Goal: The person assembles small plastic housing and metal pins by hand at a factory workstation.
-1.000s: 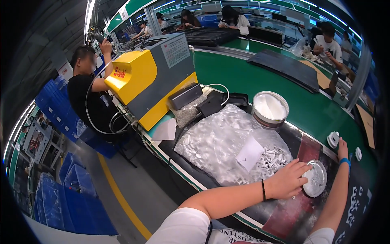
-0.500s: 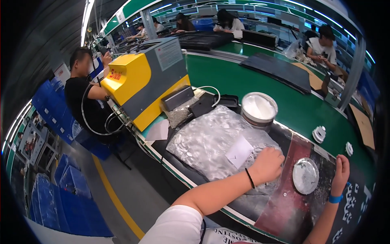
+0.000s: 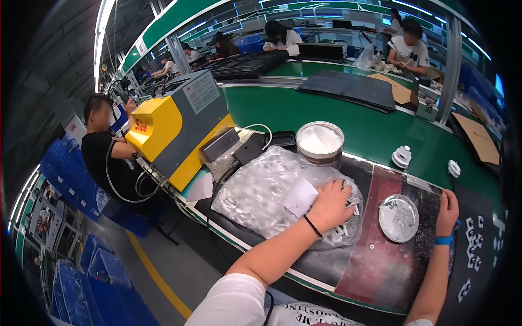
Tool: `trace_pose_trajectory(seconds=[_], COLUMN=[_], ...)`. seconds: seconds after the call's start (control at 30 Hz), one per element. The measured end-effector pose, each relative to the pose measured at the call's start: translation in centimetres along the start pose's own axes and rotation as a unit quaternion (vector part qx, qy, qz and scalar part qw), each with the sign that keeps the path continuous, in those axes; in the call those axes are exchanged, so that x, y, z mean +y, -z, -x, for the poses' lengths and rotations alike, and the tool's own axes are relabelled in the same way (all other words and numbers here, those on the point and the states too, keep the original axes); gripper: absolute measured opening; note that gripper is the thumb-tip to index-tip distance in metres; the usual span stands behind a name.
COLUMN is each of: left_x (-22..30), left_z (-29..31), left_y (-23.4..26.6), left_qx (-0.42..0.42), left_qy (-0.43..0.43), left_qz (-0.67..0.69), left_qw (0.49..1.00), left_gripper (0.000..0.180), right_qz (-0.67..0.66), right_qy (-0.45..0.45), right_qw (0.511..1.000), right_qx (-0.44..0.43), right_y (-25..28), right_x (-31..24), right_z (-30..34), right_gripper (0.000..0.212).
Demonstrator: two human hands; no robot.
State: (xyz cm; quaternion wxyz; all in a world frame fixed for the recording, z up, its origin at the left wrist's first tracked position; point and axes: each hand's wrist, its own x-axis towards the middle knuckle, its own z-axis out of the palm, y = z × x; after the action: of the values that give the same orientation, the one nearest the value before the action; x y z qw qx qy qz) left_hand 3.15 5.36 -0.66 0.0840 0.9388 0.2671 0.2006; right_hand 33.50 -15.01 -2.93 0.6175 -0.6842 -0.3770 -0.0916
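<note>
My left hand [image 3: 330,207] lies on the clear plastic bag [image 3: 255,190], fingers apart over the small white parts [image 3: 342,229] at its right end. A white paper slip [image 3: 300,198] sits on the bag beside my fingers. My right hand [image 3: 447,213] is at the right edge of a dark red board [image 3: 361,266]. Its fingers are pressed together; what they hold, if anything, is hidden. Between my hands a round metal lid [image 3: 398,218] with whitish paste lies on the board. Beyond the bag stands a round tin [image 3: 319,142] of white paste.
A yellow and grey machine [image 3: 179,130] stands at the left, a person [image 3: 103,146] beside it. White plastic pieces [image 3: 401,157] sit on the green surface. Several small white parts [image 3: 473,244] lie on a dark mat at right. Blue bins [image 3: 103,271] stand on the floor.
My left hand has moved left from the bag's edge onto the bag, its fingers now spread over the white parts. My right hand stays by the board's edge. The view has shifted.
</note>
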Motion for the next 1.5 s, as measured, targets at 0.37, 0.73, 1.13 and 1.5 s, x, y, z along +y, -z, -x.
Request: trace_pose_trajectory(seconds=[0.37, 0.73, 1.13, 1.5], left_x=[-0.8, -1.1, -1.5, -1.2], left_z=[0.2, 0.0, 0.0, 0.0], left_y=[0.5, 0.3, -0.6, -0.3], left_qx=[-0.039, -0.001, 0.033, -0.002], left_qy=[-0.013, -0.036, -0.061, -0.049], left_qz=[-0.012, 0.034, 0.023, 0.012], left_qw=[0.999, 0.999, 0.997, 0.999], left_gripper=[0.059, 0.040, 0.035, 0.039], right_qz=[-0.014, 0.005, 0.003, 0.000], right_qy=[-0.005, 0.004, 0.004, -0.003], right_qw=[1.000, 1.000, 1.000, 1.000], right_qx=[0.016, 0.015, 0.010, 0.012], right_y=[0.1, -0.2, -0.2, 0.0], right_x=[0.5, 0.1, -0.2, 0.1], right_z=[-0.1, -0.1, -0.1, -0.1], right_gripper=[0.015, 0.015, 0.016, 0.016])
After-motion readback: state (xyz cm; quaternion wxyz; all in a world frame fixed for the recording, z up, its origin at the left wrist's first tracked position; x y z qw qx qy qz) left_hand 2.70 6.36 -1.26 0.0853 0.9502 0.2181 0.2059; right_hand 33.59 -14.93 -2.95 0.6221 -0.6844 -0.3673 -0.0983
